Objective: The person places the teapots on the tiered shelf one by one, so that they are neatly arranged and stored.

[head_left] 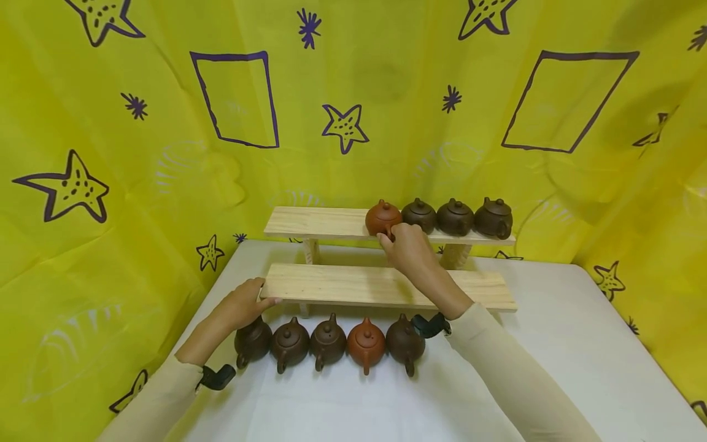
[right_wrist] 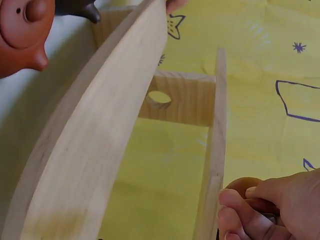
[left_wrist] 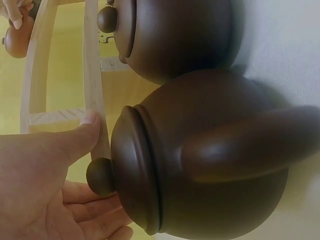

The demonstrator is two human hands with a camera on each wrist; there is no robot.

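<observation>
My right hand (head_left: 410, 250) pinches the handle of a reddish-brown teapot (head_left: 382, 215) at the upper shelf (head_left: 317, 222). In the right wrist view the curled fingers of that right hand (right_wrist: 270, 207) hide most of the handle. Right of this teapot, three dark brown teapots (head_left: 455, 217) stand in a row on the same shelf. My left hand (head_left: 241, 305) holds the left end of the lower shelf (head_left: 342, 283), its thumb (left_wrist: 82, 135) against the front edge. Just below that hand sits a dark brown teapot (left_wrist: 210, 150).
In front of the wooden stand, several teapots line the white table (head_left: 309, 411); one is reddish (head_left: 366, 344), the others dark brown (head_left: 328, 341). A yellow patterned curtain (head_left: 386, 73) hangs behind and at both sides. Dark straps (head_left: 216, 377) circle both wrists.
</observation>
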